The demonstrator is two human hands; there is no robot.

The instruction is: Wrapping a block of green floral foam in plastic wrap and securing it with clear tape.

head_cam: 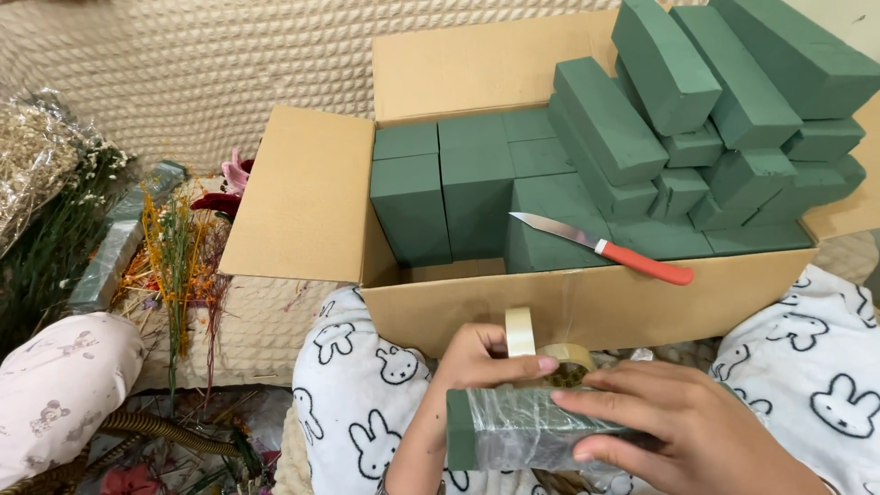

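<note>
A green foam block [500, 429] wrapped in clear plastic film lies across my lap. My right hand [660, 417] rests flat on top of it, fingers spread over the film. My left hand [477, 362] grips the block's far side and also holds a roll of clear tape [561, 359], with a strip of tape [520, 332] standing up from it. Just beyond my hands stands an open cardboard box [596, 307] full of green foam bricks [477, 183]. A knife with a red handle [605, 247] lies on the bricks inside the box.
More foam bricks [724, 92] are stacked high at the box's right side. Dried flowers and grasses [179, 247] lie at left beside a wrapped bundle [37, 156]. A pale cushion [55, 385] sits at lower left. My legs wear white trousers with a rabbit print [357, 394].
</note>
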